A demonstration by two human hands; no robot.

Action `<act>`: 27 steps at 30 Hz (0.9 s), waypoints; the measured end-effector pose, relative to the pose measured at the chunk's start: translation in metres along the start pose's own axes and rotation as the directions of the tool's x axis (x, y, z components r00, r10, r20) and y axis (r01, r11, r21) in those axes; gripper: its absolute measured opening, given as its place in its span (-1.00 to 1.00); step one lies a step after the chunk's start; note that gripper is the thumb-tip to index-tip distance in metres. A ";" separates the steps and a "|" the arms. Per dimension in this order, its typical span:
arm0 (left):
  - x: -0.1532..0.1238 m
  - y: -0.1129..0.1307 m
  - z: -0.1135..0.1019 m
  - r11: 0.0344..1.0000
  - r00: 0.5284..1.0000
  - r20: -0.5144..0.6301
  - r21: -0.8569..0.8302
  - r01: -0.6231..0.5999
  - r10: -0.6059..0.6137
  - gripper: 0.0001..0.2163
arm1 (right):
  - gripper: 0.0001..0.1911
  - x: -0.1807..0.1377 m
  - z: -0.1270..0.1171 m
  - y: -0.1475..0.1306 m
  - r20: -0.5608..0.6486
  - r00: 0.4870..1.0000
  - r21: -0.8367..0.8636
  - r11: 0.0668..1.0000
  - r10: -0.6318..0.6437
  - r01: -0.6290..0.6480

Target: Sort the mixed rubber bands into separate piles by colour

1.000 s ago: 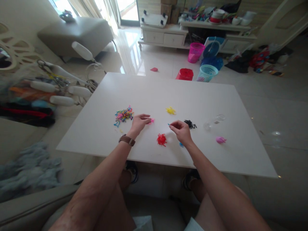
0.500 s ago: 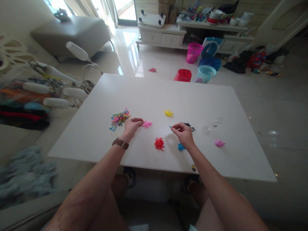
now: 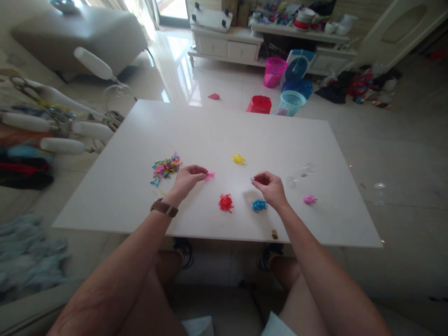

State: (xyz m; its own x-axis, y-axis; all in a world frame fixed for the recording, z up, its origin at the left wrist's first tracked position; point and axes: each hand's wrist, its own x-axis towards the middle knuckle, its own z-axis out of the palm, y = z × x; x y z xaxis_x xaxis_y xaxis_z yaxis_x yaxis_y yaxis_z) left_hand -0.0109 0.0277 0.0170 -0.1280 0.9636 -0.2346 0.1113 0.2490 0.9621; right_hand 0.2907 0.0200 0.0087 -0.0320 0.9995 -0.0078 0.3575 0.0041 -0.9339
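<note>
My right hand [image 3: 271,188] is closed in a pinch on a small blue rubber band [image 3: 251,179], held above the table. Just below it lies a pile of blue rubber bands [image 3: 259,205]. My left hand [image 3: 189,181], with a brown watch strap at the wrist, has its fingertips pinched together at the pink rubber bands [image 3: 210,176]; what they hold is too small to make out. A mixed multicoloured pile [image 3: 166,166] is left of that hand. Red rubber bands [image 3: 226,203] and yellow ones [image 3: 239,159] form separate piles between my hands.
On the white table [image 3: 196,130], a clear bottle [image 3: 304,171] lies at the right, near a pink lump [image 3: 310,199]. A small yellow figure [image 3: 275,234] sits at the front edge. Baskets, among them a light blue one [image 3: 291,102], stand beyond the far edge.
My right hand, still pinching the blue rubber band, has moved away from the blue pile, which now shows fully. The black pile is now hidden behind it. My left hand stays by the pink pile.
</note>
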 end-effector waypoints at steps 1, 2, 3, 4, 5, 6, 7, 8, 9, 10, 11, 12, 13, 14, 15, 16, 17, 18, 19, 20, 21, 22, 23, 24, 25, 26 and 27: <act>-0.002 0.002 0.000 0.999 1.000 0.026 0.045 -0.006 0.005 -0.79 | -0.85 -0.001 -0.006 -0.001 0.050 0.999 -0.064 0.998 -0.008 0.012; -0.004 0.004 0.001 0.996 0.999 0.054 0.094 -0.007 0.002 -0.80 | -0.87 -0.002 -0.013 -0.001 0.117 0.993 -0.141 0.990 -0.007 0.024; -0.005 0.006 0.002 0.990 0.997 0.080 0.143 -0.006 -0.006 -0.80 | -0.88 -0.003 -0.020 -0.001 0.192 0.981 -0.225 0.974 0.009 0.035; -0.007 0.007 0.003 0.982 0.995 0.102 0.188 -0.005 -0.014 -0.80 | -0.87 -0.004 -0.026 0.000 0.260 0.965 -0.308 0.950 0.038 0.045; -0.008 0.007 0.005 0.975 0.993 0.119 0.223 -0.010 -0.017 -0.80 | -0.86 -0.006 -0.031 0.002 0.315 0.946 -0.380 0.923 0.075 0.053; -0.009 0.006 0.007 0.968 0.991 0.135 0.248 -0.025 -0.009 -0.80 | -0.84 -0.007 -0.036 0.003 0.353 0.929 -0.436 0.898 0.109 0.060; -0.010 0.005 0.008 0.962 0.989 0.150 0.268 -0.047 0.006 -0.80 | -0.83 -0.009 -0.039 0.006 0.378 0.916 -0.475 0.877 0.134 0.068; -0.010 0.003 0.010 0.956 0.986 0.166 0.284 -0.072 0.025 -0.81 | -0.82 -0.010 -0.041 0.008 0.395 0.906 -0.502 0.862 0.149 0.077; -0.010 0.001 0.011 0.949 0.983 0.181 0.300 -0.095 0.041 -0.81 | -0.81 -0.011 -0.042 0.010 0.408 0.899 -0.518 0.851 0.158 0.086; -0.009 -0.002 0.013 0.943 0.980 0.194 0.315 -0.111 0.051 -0.81 | -0.80 -0.012 -0.043 0.011 0.420 0.893 -0.528 0.844 0.165 0.093; -0.008 -0.004 0.014 0.936 0.977 0.204 0.330 -0.121 0.054 -0.82 | -0.79 -0.012 -0.043 0.013 0.430 0.886 -0.536 0.839 0.172 0.097; -0.008 -0.006 0.015 0.931 0.976 0.212 0.343 -0.126 0.054 -0.82 | -0.78 -0.012 -0.042 0.013 0.438 0.880 -0.545 0.833 0.183 0.098; -0.007 -0.008 0.015 0.927 0.975 0.214 0.351 -0.130 0.055 -0.82 | -0.78 -0.012 -0.042 0.014 0.444 0.875 -0.554 0.827 0.193 0.098; -0.007 -0.009 0.016 0.926 0.975 0.214 0.355 -0.133 0.057 -0.82 | -0.78 -0.012 -0.042 0.013 0.448 0.871 -0.562 0.821 0.201 0.099; -0.006 -0.009 0.016 0.925 0.975 0.213 0.354 -0.135 0.061 -0.83 | -0.78 -0.012 -0.042 0.013 0.447 0.870 -0.571 0.815 0.206 0.101; -0.006 -0.008 0.016 0.926 0.976 0.209 0.350 -0.138 0.066 -0.83 | -0.79 -0.012 -0.041 0.012 0.441 0.874 -0.581 0.807 0.205 0.104; -0.006 -0.007 0.015 0.929 0.978 0.198 0.345 -0.136 0.070 -0.84 | -0.80 -0.011 -0.041 0.011 0.428 0.881 -0.591 0.800 0.199 0.107; -0.005 -0.005 0.012 0.932 0.981 0.178 0.340 -0.129 0.071 -0.85 | -0.81 -0.011 -0.040 0.009 0.413 0.891 -0.597 0.795 0.187 0.110; -0.004 -0.003 0.009 0.934 0.987 0.147 0.339 -0.114 0.068 -0.87 | -0.81 -0.010 -0.039 0.008 0.396 0.902 -0.598 0.794 0.171 0.113; -0.002 -0.001 0.003 0.934 0.993 0.105 0.344 -0.095 0.062 -0.88 | -0.81 -0.009 -0.038 0.007 0.380 0.913 -0.593 0.797 0.150 0.116; 0.000 0.001 -0.004 0.932 0.997 0.053 0.356 -0.072 0.057 -0.90 | -0.81 -0.008 -0.036 0.007 0.367 0.922 -0.583 0.803 0.125 0.123; 0.002 0.003 -0.013 0.924 0.999 -0.006 0.378 -0.048 0.054 -0.91 | -0.81 -0.007 -0.034 0.007 0.356 0.929 -0.568 0.812 0.097 0.133; 0.005 0.005 -0.023 0.911 0.996 -0.067 0.411 -0.022 0.055 -0.92 | -0.81 -0.006 -0.032 0.007 0.347 0.935 -0.553 0.821 0.071 0.143; 0.007 0.005 -0.034 0.893 0.990 -0.126 0.450 0.004 0.059 -0.93 | -0.81 -0.005 -0.031 0.008 0.340 0.939 -0.539 0.828 0.048 0.152; 0.009 0.005 -0.046 0.869 0.982 -0.180 0.494 0.036 0.062 -0.93 | -0.81 -0.005 -0.030 0.009 0.337 0.941 -0.527 0.835 0.036 0.157; 0.011 0.003 -0.058 0.843 0.973 -0.224 0.533 0.072 0.059 -0.92 | -0.81 -0.004 -0.029 0.010 0.342 0.939 -0.516 0.843 0.037 0.155; 0.012 0.000 -0.069 0.819 0.964 -0.261 0.563 0.110 0.049 -0.90 | -0.81 -0.003 -0.029 0.011 0.356 0.933 -0.506 0.851 0.053 0.145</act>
State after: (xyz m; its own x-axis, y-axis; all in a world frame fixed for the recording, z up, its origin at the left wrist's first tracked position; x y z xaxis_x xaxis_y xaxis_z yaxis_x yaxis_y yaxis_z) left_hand -0.0807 0.0323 0.0240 -0.3749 0.9161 -0.1423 0.6318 0.3648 0.6839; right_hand 0.3220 0.0181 0.0085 -0.3432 0.9211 -0.1839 0.7714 0.1647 -0.6147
